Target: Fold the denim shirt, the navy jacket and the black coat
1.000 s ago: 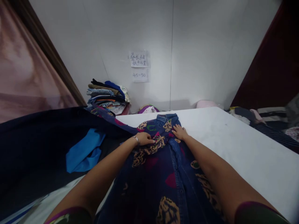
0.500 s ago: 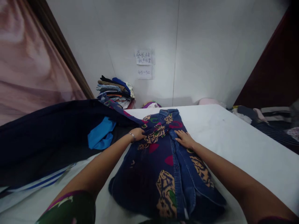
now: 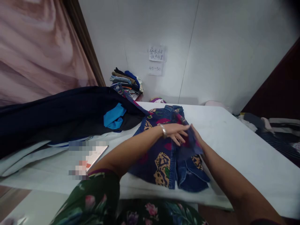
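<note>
A blue denim shirt (image 3: 172, 168) with tan, red and green patches lies front up on the white table, collar at the far end. Above its right half a sleeve (image 3: 193, 142) is lifted and blurred by motion. My left hand (image 3: 176, 131), a silver bracelet at its wrist, reaches across the shirt front with fingers spread beside this sleeve. At the sleeve's right edge is my right hand (image 3: 197, 135), closed on the cloth; most of its fingers are hidden behind the fabric.
Dark clothing (image 3: 70, 109) is heaped on the left, with a bright blue piece (image 3: 114, 116) on it. A folded stack (image 3: 126, 82) stands at the back by the wall. More clothes (image 3: 276, 131) lie beyond the table's (image 3: 234, 147) right edge. A partly blurred flat object (image 3: 97, 156) rests near my left arm.
My left hand has crossed rightward over the shirt and opened. My right hand, earlier flat on the front, now holds a sleeve raised on the right. The view has shifted, showing more table at the near left.
</note>
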A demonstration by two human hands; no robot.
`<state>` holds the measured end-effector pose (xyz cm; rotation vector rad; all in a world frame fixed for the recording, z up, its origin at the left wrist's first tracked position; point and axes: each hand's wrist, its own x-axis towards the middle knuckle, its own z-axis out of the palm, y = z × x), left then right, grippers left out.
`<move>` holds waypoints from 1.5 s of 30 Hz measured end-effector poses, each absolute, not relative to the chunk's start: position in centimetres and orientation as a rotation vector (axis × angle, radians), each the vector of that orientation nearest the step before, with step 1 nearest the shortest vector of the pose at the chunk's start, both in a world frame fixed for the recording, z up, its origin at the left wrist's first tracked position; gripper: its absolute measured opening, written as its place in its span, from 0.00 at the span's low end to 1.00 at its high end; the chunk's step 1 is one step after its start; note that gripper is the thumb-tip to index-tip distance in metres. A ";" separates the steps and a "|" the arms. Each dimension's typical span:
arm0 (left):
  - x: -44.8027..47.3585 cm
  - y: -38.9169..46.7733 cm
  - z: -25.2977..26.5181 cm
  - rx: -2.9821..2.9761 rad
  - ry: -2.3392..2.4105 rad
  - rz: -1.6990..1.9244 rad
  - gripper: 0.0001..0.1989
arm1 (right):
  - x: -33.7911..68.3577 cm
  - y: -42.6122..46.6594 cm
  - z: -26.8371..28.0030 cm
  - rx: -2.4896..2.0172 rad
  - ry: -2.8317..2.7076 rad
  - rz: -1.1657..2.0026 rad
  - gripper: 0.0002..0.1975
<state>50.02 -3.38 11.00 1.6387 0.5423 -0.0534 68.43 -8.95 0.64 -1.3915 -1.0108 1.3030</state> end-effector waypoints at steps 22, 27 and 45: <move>50.0 -8.7 -0.1 2.076 1.238 0.354 0.26 | 67.6 -17.6 -0.7 -1.211 -0.772 1.454 0.26; 49.8 -8.8 0.0 2.222 1.274 0.325 0.33 | 70.9 -17.6 -0.9 -1.755 -1.263 1.141 0.24; 51.9 -10.1 -3.3 2.538 0.932 0.206 0.42 | 72.2 6.4 -1.5 -2.226 -1.875 0.051 0.35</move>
